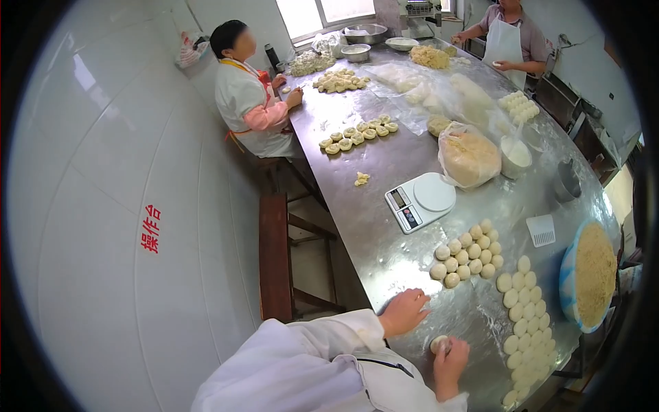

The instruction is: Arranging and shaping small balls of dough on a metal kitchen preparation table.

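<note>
My right hand (451,366) is low over the steel table (355,226), its fingers closed around a small pale dough piece (438,343). To its upper left, my left hand (405,312) is palm down with fingers a little apart; no object shows in it, though its underside is hidden. Beyond both hands sit rows of round dough balls (463,271), lightly floured. Flattened dough rounds (521,326) lie in a long block to the right of my right hand. Loose flour streaks the metal between the rounds and my hands.
A blue-and-white basin (568,288) of crumbly filling stands at the right edge, near a white scraper (541,230). Farther up are a digital scale (420,202), a bagged dough mass (469,157) and shaped dough pieces (359,135). Two co-workers (252,103) are at the far end.
</note>
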Available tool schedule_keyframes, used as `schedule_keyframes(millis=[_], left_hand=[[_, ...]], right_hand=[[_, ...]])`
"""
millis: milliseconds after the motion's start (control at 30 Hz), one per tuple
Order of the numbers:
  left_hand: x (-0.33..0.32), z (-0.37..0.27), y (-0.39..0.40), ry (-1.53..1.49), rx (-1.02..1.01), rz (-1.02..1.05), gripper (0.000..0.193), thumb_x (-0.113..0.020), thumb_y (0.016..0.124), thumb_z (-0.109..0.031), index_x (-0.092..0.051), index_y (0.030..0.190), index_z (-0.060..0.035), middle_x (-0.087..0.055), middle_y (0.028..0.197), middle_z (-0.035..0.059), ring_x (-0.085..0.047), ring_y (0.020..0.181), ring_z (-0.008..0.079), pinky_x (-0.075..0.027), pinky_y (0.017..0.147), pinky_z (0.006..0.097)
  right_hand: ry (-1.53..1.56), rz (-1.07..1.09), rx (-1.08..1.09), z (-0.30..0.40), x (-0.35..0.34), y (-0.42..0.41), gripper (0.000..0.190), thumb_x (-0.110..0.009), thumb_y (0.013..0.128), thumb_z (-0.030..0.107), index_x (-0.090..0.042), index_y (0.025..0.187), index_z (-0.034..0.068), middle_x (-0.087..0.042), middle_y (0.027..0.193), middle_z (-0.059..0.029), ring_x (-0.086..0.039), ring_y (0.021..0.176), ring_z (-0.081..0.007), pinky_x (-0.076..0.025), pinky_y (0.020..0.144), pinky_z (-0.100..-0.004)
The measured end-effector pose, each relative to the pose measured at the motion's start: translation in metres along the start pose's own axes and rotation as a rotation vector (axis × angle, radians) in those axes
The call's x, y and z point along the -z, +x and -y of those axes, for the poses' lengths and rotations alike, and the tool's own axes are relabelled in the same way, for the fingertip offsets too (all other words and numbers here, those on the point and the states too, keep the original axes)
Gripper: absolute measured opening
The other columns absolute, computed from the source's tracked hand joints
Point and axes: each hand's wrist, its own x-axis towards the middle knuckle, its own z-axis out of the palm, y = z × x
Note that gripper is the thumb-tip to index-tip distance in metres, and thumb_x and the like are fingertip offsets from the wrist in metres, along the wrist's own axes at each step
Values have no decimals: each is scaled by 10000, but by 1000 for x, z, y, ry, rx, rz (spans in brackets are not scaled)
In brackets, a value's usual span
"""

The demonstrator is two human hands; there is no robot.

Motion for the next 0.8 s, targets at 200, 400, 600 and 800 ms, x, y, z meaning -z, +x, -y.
schedule_keyframes(millis=[200, 400, 600, 800], left_hand=[[-18, -5, 21, 291, 145, -15, 675, -569, 926, -502, -433, 1446, -94, -364, 1501, 192, -320, 1395, 385, -264, 1122, 514], [-12, -5, 23, 299, 215, 131, 758, -538, 922, -579, -363, 1510, -133, -283, 1563, 188, -233, 1460, 404, -200, 1163, 561], [-15, 2, 20, 309, 159, 86, 733, -551, 916, -558, -373, 1507, -163, -304, 1554, 178, -254, 1449, 409, -208, 1151, 586], [-11, -5, 22, 379, 165, 118, 725, -542, 922, -546, -362, 1512, -164, -296, 1561, 175, -246, 1454, 390, -204, 1151, 578]], right_hand=[[-261, -120, -198, -8, -44, 55, 482, -667, 872, 223, -541, 1280, 1, -480, 1374, -244, -422, 1297, -441, -344, 1063, -542], [-205, 8, -310, -9, -45, 53, 587, -636, 897, 305, -467, 1384, 24, -363, 1497, -251, -294, 1404, -466, -238, 1135, -591], [-252, 35, -255, 8, -41, 53, 650, -645, 873, 325, -432, 1414, 34, -330, 1520, -243, -256, 1421, -470, -195, 1143, -619], [-278, 9, -243, 7, -40, 54, 675, -649, 860, 340, -424, 1422, 39, -332, 1518, -238, -250, 1425, -468, -184, 1142, -634]])
